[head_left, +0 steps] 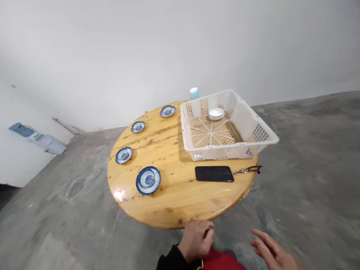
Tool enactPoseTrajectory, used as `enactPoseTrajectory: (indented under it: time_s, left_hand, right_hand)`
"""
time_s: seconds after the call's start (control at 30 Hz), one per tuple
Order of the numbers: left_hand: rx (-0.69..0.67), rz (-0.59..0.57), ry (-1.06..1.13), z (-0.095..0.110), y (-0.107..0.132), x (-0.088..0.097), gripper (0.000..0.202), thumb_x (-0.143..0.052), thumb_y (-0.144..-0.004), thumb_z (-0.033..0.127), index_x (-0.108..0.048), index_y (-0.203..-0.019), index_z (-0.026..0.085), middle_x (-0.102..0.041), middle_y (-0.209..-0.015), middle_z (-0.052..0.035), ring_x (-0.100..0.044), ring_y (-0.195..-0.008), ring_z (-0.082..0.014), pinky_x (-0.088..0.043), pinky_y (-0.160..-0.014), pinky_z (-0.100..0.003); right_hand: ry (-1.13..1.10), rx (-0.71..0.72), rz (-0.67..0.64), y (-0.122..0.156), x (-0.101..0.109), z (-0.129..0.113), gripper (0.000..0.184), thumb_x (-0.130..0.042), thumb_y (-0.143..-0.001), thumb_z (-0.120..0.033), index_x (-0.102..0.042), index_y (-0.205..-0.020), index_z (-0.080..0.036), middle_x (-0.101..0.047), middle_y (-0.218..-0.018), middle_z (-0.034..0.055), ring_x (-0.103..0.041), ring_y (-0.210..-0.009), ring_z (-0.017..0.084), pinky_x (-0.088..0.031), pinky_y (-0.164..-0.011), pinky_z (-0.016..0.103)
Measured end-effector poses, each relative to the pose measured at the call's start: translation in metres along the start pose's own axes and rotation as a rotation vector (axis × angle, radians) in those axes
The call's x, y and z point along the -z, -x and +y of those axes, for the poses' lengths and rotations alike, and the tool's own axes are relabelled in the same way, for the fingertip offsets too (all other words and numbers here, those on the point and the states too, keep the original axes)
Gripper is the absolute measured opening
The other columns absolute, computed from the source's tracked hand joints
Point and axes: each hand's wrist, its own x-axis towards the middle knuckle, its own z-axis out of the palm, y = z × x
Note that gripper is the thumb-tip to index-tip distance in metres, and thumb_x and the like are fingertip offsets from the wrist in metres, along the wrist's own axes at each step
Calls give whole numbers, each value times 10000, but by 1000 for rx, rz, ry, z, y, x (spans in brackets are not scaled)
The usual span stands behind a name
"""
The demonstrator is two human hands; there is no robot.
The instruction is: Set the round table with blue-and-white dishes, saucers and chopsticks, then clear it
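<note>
My left hand [197, 240] is at the table's near edge, its fingers curled into a loose fist with no object showing in them. Off to the right, my right hand [274, 251] hovers over the floor, fingers stretched out and holding nothing. Nearest to the hands on the wooden table [180, 204] lie a black phone [214, 174] and a set of keys [245, 170]. A blue-patterned plate [148, 189] with a small bowl [147, 179] on it sits left of the phone.
Several more blue-patterned dish sets, including a far one [167, 111], follow the table's left rim. A white plastic basket [225, 152] holds stacked white dishes [216, 114] and chopsticks [234, 129]. Behind it stands a light-blue container [194, 93]. A water dispenser [42, 138] is at far left.
</note>
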Motion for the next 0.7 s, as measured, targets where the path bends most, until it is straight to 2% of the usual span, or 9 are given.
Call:
enactPoseTrajectory:
  time_s: [0.1,0.2,0.3,0.37,0.47,0.53,0.6,0.7]
  left_hand:
    - [4,55,57,-3,-11,8,297,-477,-939,212,-740,-1073,186,-786,-956,-60,-735,-874,-201,-550,-854,-293]
    - [27,112,119,-12,-19,15,327,-443,-967,246,-740,-1098,201,-785,-1006,-61,-735,-917,-211,-546,-855,-312]
    - [66,165,172,-26,-23,21,338,-435,-977,270,-735,-1112,195,-779,-1004,-68,-731,-925,-212,-544,-854,-319]
    - [99,178,188,-36,-23,24,343,-431,-977,275,-731,-1118,189,-776,-978,-71,-728,-906,-217,-545,-847,-330]
    - [127,169,206,-48,-23,25,342,-428,-978,277,-726,-1121,189,-775,-993,-79,-730,-912,-227,-552,-851,-350]
    - [132,170,231,-51,-23,24,340,-426,-978,277,-724,-1117,190,-777,-1000,-83,-733,-918,-227,-559,-854,-348]
    - [147,182,263,-52,-25,24,348,-418,-981,278,-723,-1122,185,-780,-992,-92,-739,-910,-226,-569,-852,-347]
    - [196,219,283,-52,-30,23,365,-412,-986,292,-722,-1138,172,-783,-985,-114,-748,-912,-244,-588,-860,-375]
  right_hand:
    - [-2,58,14,-3,-17,-32,441,-693,-626,-612,-745,-838,-229,-771,-739,86,-747,-651,250,-597,-580,273]
    - [-11,108,-15,-10,-20,-64,407,-726,-647,-596,-749,-819,-227,-764,-730,78,-730,-622,240,-606,-574,287]
    - [0,159,14,-26,-6,-101,412,-720,-686,-582,-756,-879,-219,-769,-769,76,-724,-625,229,-617,-595,295]
    - [44,202,21,-39,8,-130,431,-714,-715,-556,-755,-988,-225,-771,-789,66,-722,-636,222,-629,-638,308]
    - [121,266,103,-60,28,-182,455,-715,-724,-546,-731,-1063,-243,-774,-833,54,-725,-674,221,-635,-677,322]
    - [165,309,168,-75,36,-219,451,-704,-718,-554,-731,-1033,-232,-770,-826,63,-710,-641,211,-629,-660,324]
    - [165,338,237,-97,41,-255,428,-694,-706,-529,-733,-989,-211,-761,-807,70,-681,-593,192,-610,-605,311]
    - [86,275,233,-146,43,-302,304,-727,-713,-351,-722,-957,-170,-759,-843,89,-687,-618,166,-582,-589,257]
